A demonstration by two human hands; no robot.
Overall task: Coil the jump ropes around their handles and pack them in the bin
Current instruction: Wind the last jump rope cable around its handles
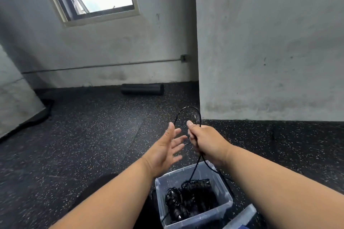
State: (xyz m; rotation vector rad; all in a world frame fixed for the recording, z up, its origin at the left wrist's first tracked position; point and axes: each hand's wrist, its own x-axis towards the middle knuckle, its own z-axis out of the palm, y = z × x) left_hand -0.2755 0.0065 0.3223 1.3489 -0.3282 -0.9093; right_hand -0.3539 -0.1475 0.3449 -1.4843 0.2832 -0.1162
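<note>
My right hand grips a black jump rope that loops up above my fist, while its free end trails down toward the bin. My left hand is held just left of it, fingers spread and holding nothing. Below my arms sits a clear plastic bin on the floor. Inside it lie several black coiled jump ropes wound around their handles. The handle of the rope I hold is hidden in my fist.
A black foam roller lies against the far wall. A wall corner juts out just beyond my hands. A bin lid leans at the bottom right. Speckled black rubber floor stretches to the left.
</note>
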